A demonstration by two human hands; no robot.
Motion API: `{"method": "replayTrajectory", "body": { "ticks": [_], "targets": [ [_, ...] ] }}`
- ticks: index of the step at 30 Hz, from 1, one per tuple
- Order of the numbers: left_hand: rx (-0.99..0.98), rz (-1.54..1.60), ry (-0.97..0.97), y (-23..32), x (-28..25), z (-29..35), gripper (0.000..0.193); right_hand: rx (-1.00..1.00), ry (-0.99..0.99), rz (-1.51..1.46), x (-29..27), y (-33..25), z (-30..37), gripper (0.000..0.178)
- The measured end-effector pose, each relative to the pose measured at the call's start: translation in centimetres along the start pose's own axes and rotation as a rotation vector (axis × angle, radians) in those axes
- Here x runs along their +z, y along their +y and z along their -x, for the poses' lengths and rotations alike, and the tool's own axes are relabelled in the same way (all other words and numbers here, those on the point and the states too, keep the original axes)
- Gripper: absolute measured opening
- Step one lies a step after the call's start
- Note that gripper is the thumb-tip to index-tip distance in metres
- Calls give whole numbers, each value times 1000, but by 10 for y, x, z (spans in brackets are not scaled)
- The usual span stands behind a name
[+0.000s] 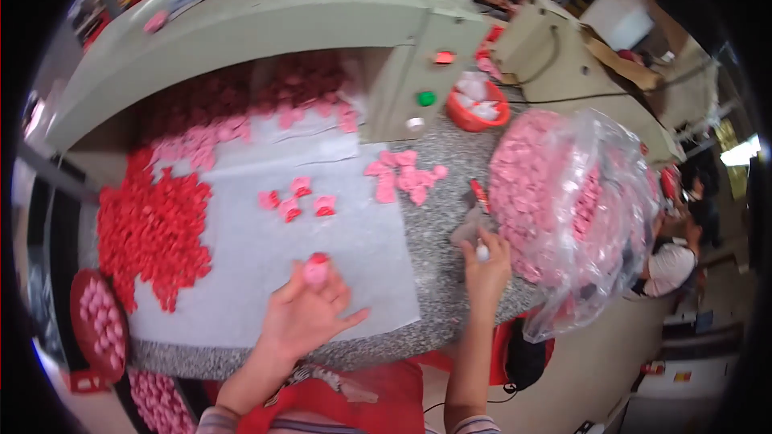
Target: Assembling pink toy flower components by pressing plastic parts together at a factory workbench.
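Observation:
My left hand [310,313], palm up over the white sheet [346,241], pinches a small round pink piece with a red top [316,271] between its fingertips. Near the granite table's right side, my right hand [489,269] is closed around a small white-tipped object [482,252], mostly hidden by the fingers. A greyish, blurred piece [465,231] lies by its fingertips, and a small red item [480,194] is just beyond. Ahead of my left hand, several pink-and-red pieces [300,186] lie on the sheet. Plain pink pieces [418,179] are grouped at the sheet's right edge.
A heap of red pieces [153,233] covers the left. A pale green machine [322,16] arches over pink pieces at the back. A large clear bag of pink pieces [531,185] stands right; a red basket [482,122] sits behind. A round red tray [84,313] is lower left. Other people work beyond.

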State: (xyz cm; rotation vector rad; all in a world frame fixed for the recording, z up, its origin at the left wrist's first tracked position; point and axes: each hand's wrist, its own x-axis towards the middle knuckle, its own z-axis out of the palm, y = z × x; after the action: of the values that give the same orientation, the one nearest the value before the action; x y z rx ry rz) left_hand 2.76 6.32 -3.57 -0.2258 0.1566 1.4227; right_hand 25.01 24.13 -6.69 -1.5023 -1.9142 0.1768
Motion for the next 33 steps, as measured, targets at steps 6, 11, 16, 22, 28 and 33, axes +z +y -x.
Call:
{"method": "replayTrajectory", "body": {
  "ticks": [6,11,16,22,28,33],
  "targets": [
    [-78,69,120,-11,11,-14,30,81,-161,-51,-2,-10,-5,19],
    [-51,65,158,-11,3,-10,31,-41,-263,-730,-32,-118,39,18],
    [106,-148,191,-16,17,1,29,-323,-309,-601,-22,-161,60,19],
    [45,-245,84,-18,2,12,31,-123,-199,-570,-30,-132,40,17],
    [97,-244,89,-15,0,14,28,-141,-423,-772,-49,-168,57,23],
    [136,-324,18,-14,-11,19,28,-177,-341,-717,-41,-159,56,19]
  ]
}}
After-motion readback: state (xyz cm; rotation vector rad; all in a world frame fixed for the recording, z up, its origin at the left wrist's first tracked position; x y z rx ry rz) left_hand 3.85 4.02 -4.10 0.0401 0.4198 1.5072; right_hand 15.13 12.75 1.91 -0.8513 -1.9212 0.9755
